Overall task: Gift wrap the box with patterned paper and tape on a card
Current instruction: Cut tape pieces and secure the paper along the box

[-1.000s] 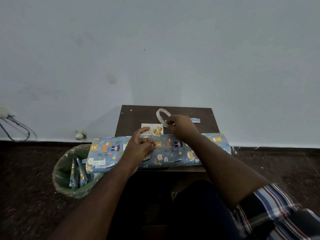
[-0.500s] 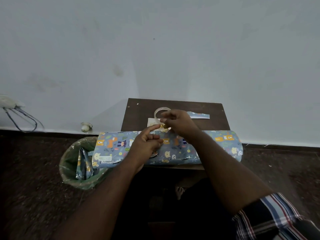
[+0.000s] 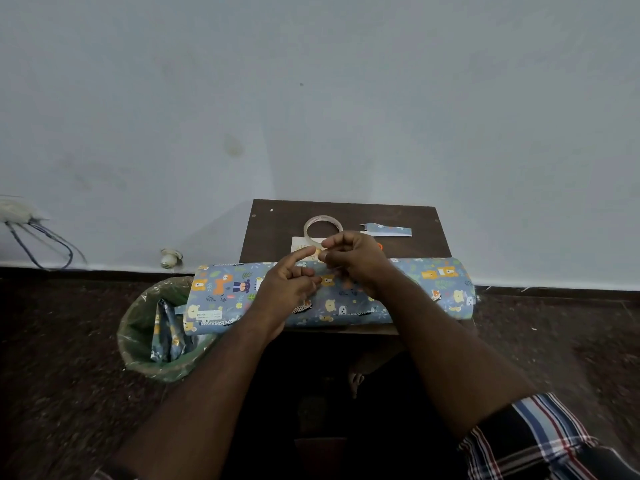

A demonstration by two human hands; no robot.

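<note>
The wrapped box (image 3: 426, 289) lies long and flat across the near edge of the small dark tabletop (image 3: 277, 223), right under your hands. Its blue paper is smooth, with little orange and yellow animals and leaves on it, and both ends stick out past the tabletop.

Your left hand (image 3: 287, 285) is over the box with the pointing finger out straight and the other fingers curled; you cannot tell if it holds anything. Your right hand (image 3: 353, 258) is curled, with thumb and finger tips pinched together near that pointing finger; what they pinch is too small to see.

Just past your hands lie a pale card (image 3: 301, 243) and a round ring of clear tape (image 3: 322, 226). A torn strip of paper (image 3: 386, 231) lies past your right hand.

The tabletop stands against a plain pale wall (image 3: 311, 98). Left of your left hand, on the dark speckled floor (image 3: 52, 323), a round bin (image 3: 138, 327) with a green liner holds crumpled paper scraps (image 3: 166, 334).
</note>
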